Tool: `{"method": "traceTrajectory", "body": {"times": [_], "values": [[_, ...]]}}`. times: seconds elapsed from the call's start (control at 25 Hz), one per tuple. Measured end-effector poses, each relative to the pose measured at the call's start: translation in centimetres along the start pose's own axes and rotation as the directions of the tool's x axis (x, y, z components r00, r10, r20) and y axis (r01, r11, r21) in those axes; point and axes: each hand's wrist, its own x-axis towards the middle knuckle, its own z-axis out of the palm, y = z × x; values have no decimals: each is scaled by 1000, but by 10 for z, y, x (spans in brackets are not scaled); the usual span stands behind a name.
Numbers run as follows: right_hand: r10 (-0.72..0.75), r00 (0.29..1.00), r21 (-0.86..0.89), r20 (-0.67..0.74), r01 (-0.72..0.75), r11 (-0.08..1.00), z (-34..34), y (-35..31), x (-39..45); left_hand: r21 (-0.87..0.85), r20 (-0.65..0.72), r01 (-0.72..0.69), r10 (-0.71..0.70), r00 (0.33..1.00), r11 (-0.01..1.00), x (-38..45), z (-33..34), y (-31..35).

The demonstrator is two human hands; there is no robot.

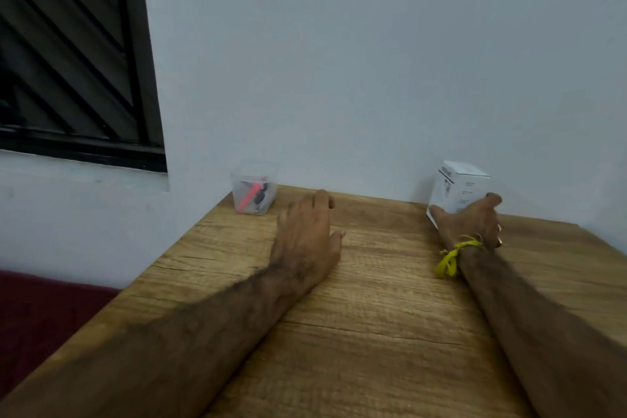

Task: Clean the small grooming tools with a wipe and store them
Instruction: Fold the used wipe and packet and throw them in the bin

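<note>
A small clear plastic container [254,188] stands at the table's far left corner against the wall; inside it lie small grooming tools, one pink-red and some black. My left hand [307,229] rests flat on the wood just right of the container, fingers relaxed, holding nothing. A white box [461,188] with dark print stands at the far right by the wall. My right hand [473,219] grips the box from its near side, thumb on the left face and fingers round the right. A yellow band is tied at that wrist.
The wooden table [373,332] runs from the wall toward me, its left edge slanting down to the lower left. A dark red surface [40,316] lies beyond that edge. A dark barred window [68,54] is set in the white wall at upper left.
</note>
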Motion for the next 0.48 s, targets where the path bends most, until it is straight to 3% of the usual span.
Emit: {"method": "traceTrajectory", "body": {"times": [0.12,0.28,0.36,0.48], "values": [[-19,996,-19,-92,17,1000,-7,-9,-11,7,-167,26,-25,986,1000,2,-3,-3],[-265,925,-31,-272,267,963,-15,-18,-37,-24,-423,216,-206,883,976,13,-18,-36],[-379,889,-3,-255,391,920,-14,-23,-55,-75,-425,346,-343,838,935,19,-27,-61],[-492,851,14,-183,503,864,-13,-25,-63,-313,-256,528,-606,753,789,31,-31,-80]]}}
